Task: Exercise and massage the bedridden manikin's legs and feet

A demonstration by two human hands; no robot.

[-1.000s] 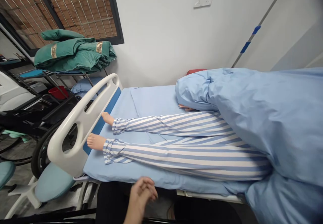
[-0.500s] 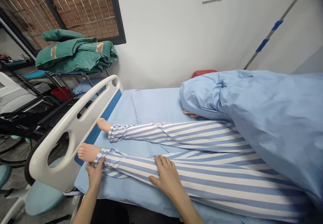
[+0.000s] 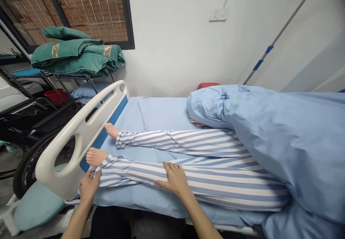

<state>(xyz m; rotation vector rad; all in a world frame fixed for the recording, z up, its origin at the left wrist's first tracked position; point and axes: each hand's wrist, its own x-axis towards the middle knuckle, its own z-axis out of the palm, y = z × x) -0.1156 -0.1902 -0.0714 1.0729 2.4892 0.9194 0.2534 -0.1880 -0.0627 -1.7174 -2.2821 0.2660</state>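
Two legs in blue-and-white striped pyjama trousers [image 3: 215,181] lie stretched out on the bed, with bare feet at the left end. My left hand [image 3: 90,185] is closed on the trouser cuff of the nearer leg, just below the near foot [image 3: 96,157]. The cloth there is drawn out toward my fingers. My right hand [image 3: 175,179] lies with fingers apart over the same leg, around the knee, pressing on the striped cloth. The farther foot [image 3: 111,130] rests near the footboard. Whether the figure is a person or a manikin I cannot tell.
A blue quilt [image 3: 269,131] covers the figure's upper part on the right; fingertips [image 3: 198,122] show under its edge. The white footboard [image 3: 81,124] rises at the left. Beyond it stand a wheelchair [image 3: 40,138] and a rack with folded green bedding [image 3: 78,54].
My left hand has moved outward, toward the near bed edge, pulling the trouser cuff with it. My right hand stays on the leg. The view has shifted slightly.
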